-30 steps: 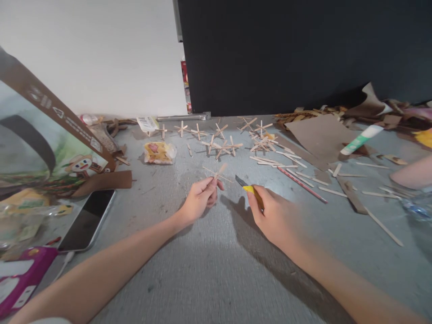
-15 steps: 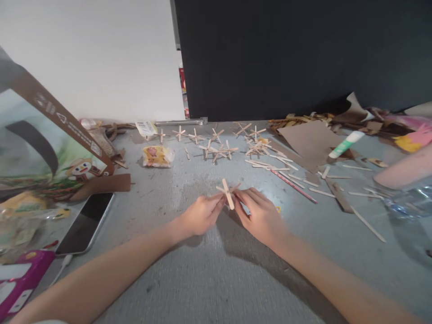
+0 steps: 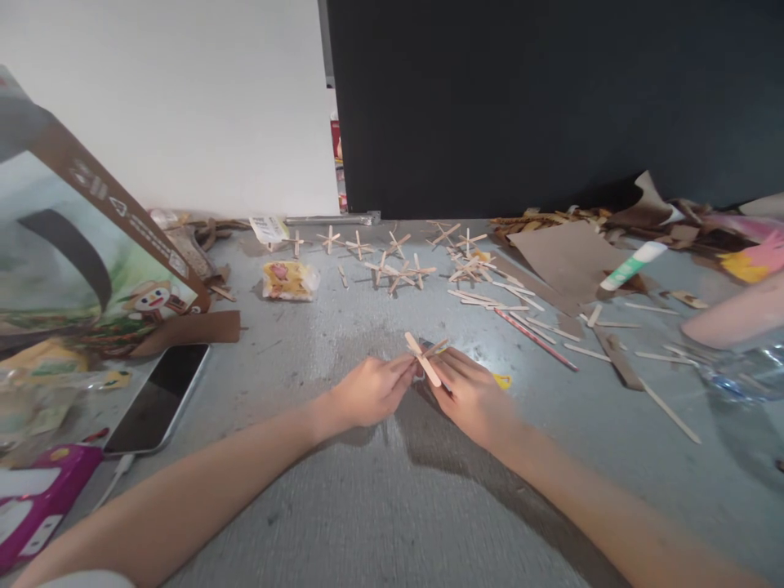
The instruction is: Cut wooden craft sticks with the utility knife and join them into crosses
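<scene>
Just above the table, near the middle, I hold crossed wooden craft sticks between both hands. My left hand is closed, its thumb and fingers pinching the left side of the sticks. My right hand is closed round their right side, with its fingertips partly hidden behind the front stick. That front stick slants down to the right. A small yellow piece shows beside my right hand; I cannot tell what it belongs to. Beyond my hands stand several star-shaped pieces of crossed sticks.
Loose craft sticks and a red-striped pencil lie right of centre. A glue stick rests by brown cardboard. Another person's forearm is at the right. Leftward are a snack packet, a phone and a large box.
The crossed sticks have turned in my fingers, so the front stick slants more to the right. More of the yellow piece shows beside my right hand.
</scene>
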`<state>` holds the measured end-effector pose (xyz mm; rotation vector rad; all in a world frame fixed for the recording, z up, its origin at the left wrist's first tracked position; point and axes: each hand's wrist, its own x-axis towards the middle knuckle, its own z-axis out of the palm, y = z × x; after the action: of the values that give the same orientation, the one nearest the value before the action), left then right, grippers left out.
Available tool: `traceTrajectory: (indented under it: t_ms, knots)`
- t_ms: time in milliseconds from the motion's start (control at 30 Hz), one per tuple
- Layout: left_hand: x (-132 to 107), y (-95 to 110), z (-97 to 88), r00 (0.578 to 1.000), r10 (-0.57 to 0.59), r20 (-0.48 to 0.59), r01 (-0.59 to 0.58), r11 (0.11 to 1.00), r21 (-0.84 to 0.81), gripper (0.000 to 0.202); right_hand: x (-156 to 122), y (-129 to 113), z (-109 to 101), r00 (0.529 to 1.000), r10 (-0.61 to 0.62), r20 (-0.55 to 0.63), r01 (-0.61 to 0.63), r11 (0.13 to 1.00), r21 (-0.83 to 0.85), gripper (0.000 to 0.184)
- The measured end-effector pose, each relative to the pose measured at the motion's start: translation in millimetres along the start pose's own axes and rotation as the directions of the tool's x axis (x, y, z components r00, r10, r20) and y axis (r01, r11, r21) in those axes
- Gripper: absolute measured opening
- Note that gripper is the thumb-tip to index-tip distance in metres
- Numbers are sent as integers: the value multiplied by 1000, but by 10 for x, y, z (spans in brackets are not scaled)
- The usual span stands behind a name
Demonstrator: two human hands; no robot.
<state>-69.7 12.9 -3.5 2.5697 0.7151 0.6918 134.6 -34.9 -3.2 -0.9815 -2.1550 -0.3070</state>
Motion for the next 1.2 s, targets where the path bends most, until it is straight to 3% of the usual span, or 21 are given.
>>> traceTrajectory:
  t_ms: [133, 467, 733, 900, 1200]
  knots:
    - [9, 5, -1, 999, -30, 17, 31, 999, -29, 34, 9, -9, 3, 1000, 22, 6, -22, 1000, 8, 30]
    - [22, 11, -18, 998, -64, 16, 65, 991, -114, 31, 14, 15, -25, 995, -91, 40, 93, 994, -60, 39]
    - [19, 2, -27, 998, -26, 54, 31, 996, -85, 33, 23, 16, -65, 990, -126, 69, 128, 991, -35, 36]
    - [22, -42, 4, 997, 78, 26, -76, 996, -55, 36, 9, 40, -70, 973, -172, 154, 189, 976, -107, 35]
    - [16, 10, -25, 995, -75, 69, 80, 993, -86, 34, 3, 19, -37, 994, -91, 59, 93, 995, -33, 39]
